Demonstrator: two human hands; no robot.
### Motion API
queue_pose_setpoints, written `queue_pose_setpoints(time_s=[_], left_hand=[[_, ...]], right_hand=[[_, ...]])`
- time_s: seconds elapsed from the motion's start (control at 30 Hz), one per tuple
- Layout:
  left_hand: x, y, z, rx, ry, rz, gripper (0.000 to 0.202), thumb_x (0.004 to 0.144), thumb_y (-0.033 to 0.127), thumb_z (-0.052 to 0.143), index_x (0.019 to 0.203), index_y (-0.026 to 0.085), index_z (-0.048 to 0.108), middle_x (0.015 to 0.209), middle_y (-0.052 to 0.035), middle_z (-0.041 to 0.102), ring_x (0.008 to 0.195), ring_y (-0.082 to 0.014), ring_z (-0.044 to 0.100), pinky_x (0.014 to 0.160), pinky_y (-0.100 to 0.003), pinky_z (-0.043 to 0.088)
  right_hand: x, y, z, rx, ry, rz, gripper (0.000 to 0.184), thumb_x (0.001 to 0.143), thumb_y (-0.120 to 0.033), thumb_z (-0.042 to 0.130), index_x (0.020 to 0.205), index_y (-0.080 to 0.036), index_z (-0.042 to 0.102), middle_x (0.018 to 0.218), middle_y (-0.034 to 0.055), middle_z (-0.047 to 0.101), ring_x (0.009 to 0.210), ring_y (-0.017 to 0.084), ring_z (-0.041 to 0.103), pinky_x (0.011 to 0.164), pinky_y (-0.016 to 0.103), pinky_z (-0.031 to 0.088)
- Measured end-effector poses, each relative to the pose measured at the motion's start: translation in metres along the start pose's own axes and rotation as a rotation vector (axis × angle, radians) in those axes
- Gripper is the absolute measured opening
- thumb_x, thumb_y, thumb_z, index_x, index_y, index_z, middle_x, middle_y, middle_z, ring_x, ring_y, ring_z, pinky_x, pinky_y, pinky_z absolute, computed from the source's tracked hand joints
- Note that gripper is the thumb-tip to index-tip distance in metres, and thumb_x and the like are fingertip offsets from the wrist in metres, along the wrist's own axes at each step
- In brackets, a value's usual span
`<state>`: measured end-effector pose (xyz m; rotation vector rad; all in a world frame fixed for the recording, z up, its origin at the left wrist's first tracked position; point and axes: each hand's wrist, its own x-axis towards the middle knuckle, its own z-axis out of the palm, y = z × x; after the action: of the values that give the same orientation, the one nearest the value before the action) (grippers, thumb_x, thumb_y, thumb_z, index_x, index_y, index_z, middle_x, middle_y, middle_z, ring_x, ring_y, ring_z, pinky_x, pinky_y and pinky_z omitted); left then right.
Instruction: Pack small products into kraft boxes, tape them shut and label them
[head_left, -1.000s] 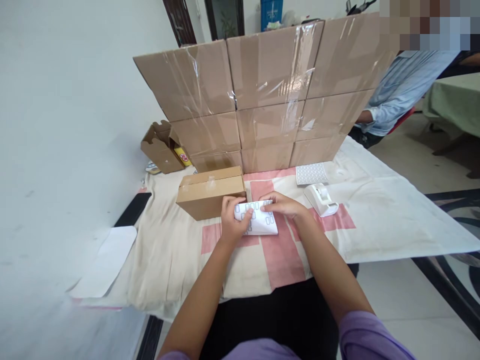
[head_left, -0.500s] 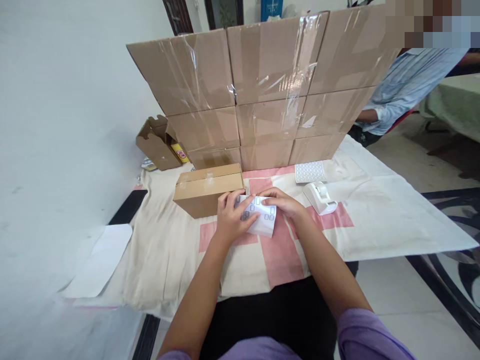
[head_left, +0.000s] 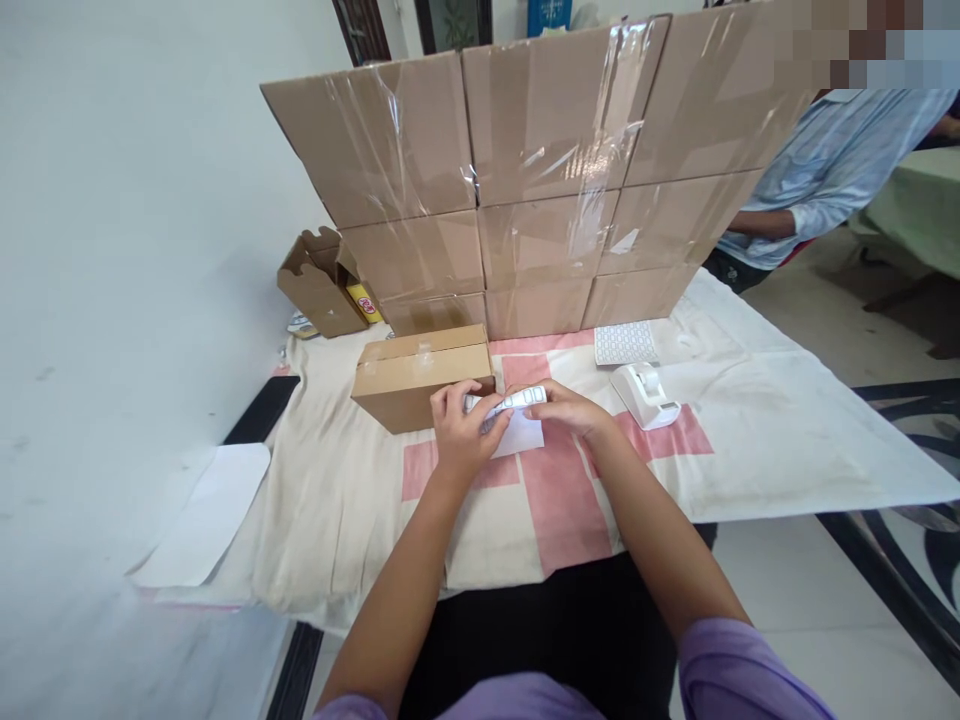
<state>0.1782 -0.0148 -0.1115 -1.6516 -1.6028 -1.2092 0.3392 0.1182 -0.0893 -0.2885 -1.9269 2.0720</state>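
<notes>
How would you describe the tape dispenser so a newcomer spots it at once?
Find the tall cardboard panel. Near its right base lies a patterned sheet; nearer the wearer, right of their right hand, sits the white tape dispenser. Unlike the flat sheet, it is chunky, with a roll.

Patterned paper [head_left: 528,398] ptly hidden by L fingers [head_left: 453,398], blue bin [head_left: 549,17] cut @ top.

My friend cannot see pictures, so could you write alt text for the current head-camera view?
A person's left-hand grip and right-hand grip hold a bent white paper printed with outlined rectangles. A brown cardboard box stands left, a white tape dispenser right, a brown taped cardboard panel behind.
</notes>
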Motion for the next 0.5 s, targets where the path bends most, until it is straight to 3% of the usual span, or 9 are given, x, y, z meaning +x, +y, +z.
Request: queue_pose_setpoints(time_s=[0.2,0.33,0.5], left_hand=[[-0.002,0.005,0.001,0.019,0.022,-0.092,0.015,0.092,0.034,0.071,0.087,0.022,0.079,0.11,-0.0123,0.064,0.108,-0.0281,0.051,0.096,-0.042,0.043],[-0.004,0.008,0.002,0.006,0.025,-0.168,0.018,0.093,0.031,0.069,0.08,0.022,0.077,0.11,-0.0115,0.065,0.108,-0.0279,0.052,0.097,-0.043,0.043],[-0.002,0.01,0.002,-0.06,0.028,-0.221,0.012,0.091,0.028,0.07,0.085,0.021,0.077,0.107,-0.0109,0.063,0.107,-0.0268,0.056,0.096,-0.043,0.044]], right_hand=[[0.005,0.006,0.0,-0.053,0.022,0.088,0.025,0.07,-0.029,0.07,0.092,-0.016,0.071,0.08,-0.0024,0.066,0.076,0.015,0.057,0.075,0.027,0.04],[0.006,0.01,-0.001,-0.083,0.03,0.103,0.017,0.071,-0.028,0.066,0.083,-0.016,0.067,0.071,-0.0037,0.061,0.068,0.013,0.052,0.068,0.026,0.038],[0.006,0.012,-0.002,-0.146,0.016,0.109,0.012,0.071,-0.026,0.063,0.077,-0.016,0.064,0.07,-0.0042,0.057,0.068,0.013,0.05,0.069,0.026,0.037]])
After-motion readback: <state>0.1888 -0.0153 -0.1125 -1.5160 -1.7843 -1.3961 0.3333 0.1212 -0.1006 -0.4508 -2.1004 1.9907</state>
